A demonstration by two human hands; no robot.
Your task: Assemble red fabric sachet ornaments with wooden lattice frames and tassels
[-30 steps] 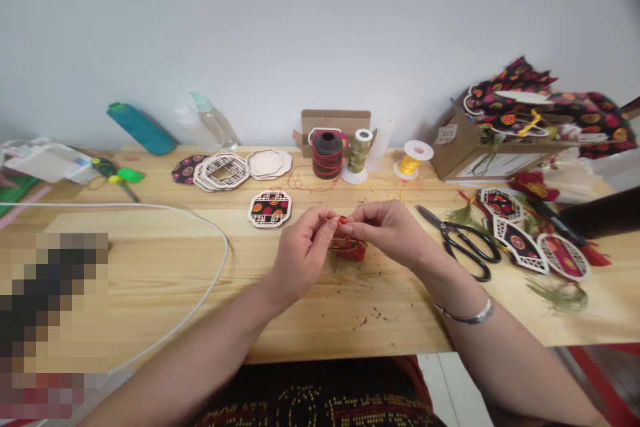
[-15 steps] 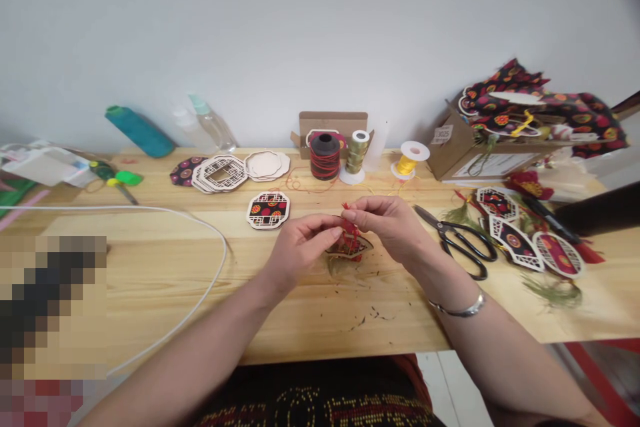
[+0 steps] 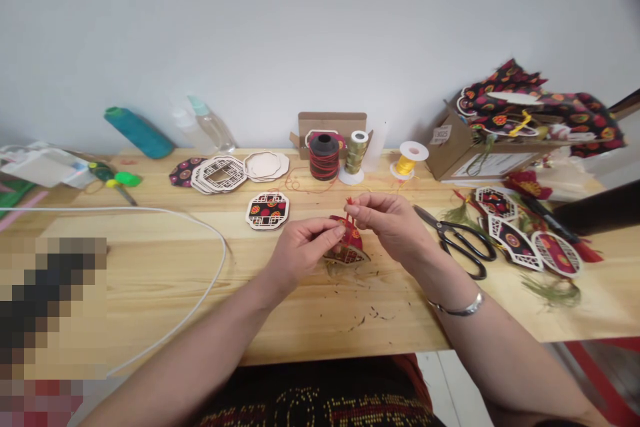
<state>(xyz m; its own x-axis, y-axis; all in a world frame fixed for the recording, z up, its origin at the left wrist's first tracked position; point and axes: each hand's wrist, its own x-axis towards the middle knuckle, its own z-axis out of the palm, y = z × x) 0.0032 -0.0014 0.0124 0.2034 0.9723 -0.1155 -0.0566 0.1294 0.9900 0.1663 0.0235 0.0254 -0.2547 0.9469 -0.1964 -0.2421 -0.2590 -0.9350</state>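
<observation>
A fan-shaped ornament (image 3: 349, 253), with a pale lattice edge and red patterned fabric, hangs tilted over the middle of the table. Its upper left edge is pinched between the thumb and fingers of my left hand (image 3: 307, 245). Red cord (image 3: 349, 213) rises from it to my right hand (image 3: 383, 219), whose thumb and forefinger are closed on the cord's top. To the left lies an octagonal ornament (image 3: 267, 211) with dark fabric. Black-handled scissors (image 3: 463, 240) rest open just right of my right hand.
Spools of dark red cord (image 3: 324, 159), metallic thread (image 3: 356, 157) and yellow thread (image 3: 409, 160) stand at the back. A cardboard box (image 3: 475, 153) holds fabric at right, near finished ornaments (image 3: 515, 241). A white cable (image 3: 213, 230) curves across the left side.
The ornament has turned so that more of its red fabric shows, and it hangs slightly lower. The red cord between my hands now looks more upright and stretched.
</observation>
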